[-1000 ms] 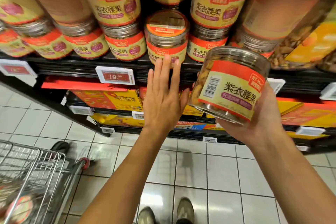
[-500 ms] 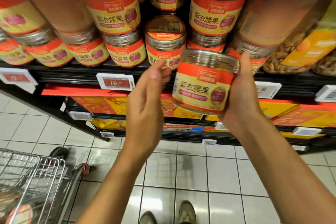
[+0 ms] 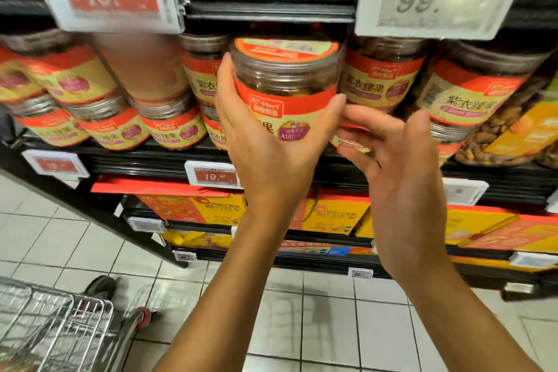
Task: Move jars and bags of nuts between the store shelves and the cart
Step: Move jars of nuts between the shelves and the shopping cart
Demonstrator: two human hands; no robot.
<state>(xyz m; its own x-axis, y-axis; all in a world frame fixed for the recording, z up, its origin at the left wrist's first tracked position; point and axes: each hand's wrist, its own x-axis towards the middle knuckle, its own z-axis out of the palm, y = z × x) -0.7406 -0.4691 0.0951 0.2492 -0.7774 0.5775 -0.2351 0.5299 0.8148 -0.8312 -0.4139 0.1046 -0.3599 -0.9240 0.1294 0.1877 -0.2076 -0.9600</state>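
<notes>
The shelves now fill most of the view — half a second ago they sat further off and lower, so the person has closed in and looked up. The jar row on the middle shelf is two tiers deep, with a gap in the upper tier between neighbouring jars, near the middle of the shelf's front edge. The cart sits at lower left, well apart from the action. The right hand carried the jar a moment ago; now it has let go and hangs just beside the jar's right side, fingers spread and relaxed, holding nothing. The left hand, which was empty and flat before, has taken over — palm under and behind the label, thumb up the jar's left side, fingers wrapped round to the right. The jar is upright, lid towards the camera, raised into that gap at upper-tier height; can't tell if its base rests on the jar below yet. Reads as a handover done and a shelf placement nearly complete — likely remaining: seat it, release the left hand. Risk: a stacked jar tipping forward off the shelf's front edge if released early.
</notes>
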